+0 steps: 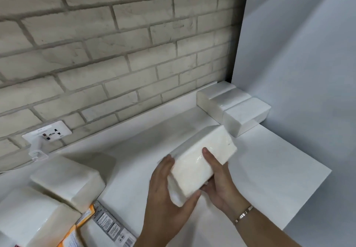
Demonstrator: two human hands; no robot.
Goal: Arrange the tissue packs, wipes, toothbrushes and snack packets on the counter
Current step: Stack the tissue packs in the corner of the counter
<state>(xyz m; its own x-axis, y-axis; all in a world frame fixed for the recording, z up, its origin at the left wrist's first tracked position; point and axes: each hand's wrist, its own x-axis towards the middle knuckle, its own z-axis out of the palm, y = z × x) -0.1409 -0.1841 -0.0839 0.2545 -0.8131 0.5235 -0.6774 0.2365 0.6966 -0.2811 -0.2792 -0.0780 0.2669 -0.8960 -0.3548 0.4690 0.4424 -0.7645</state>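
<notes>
Both hands hold one white tissue pack (200,160) just above the white counter (269,166), its long side pointing toward the back right corner. My left hand (165,194) grips its near left end, and my right hand (219,181) grips its right side. Two more tissue packs (231,104) stand side by side in the back right corner against the brick wall. At the left lie two further tissue packs (67,181), one partly on top of the other (28,219). An orange and white packet (84,221) shows beneath them.
A grey side wall (298,73) closes off the counter on the right. A wall socket (48,133) with a white cable sits low on the brick wall at the left. The counter's front edge runs diagonally at the lower right.
</notes>
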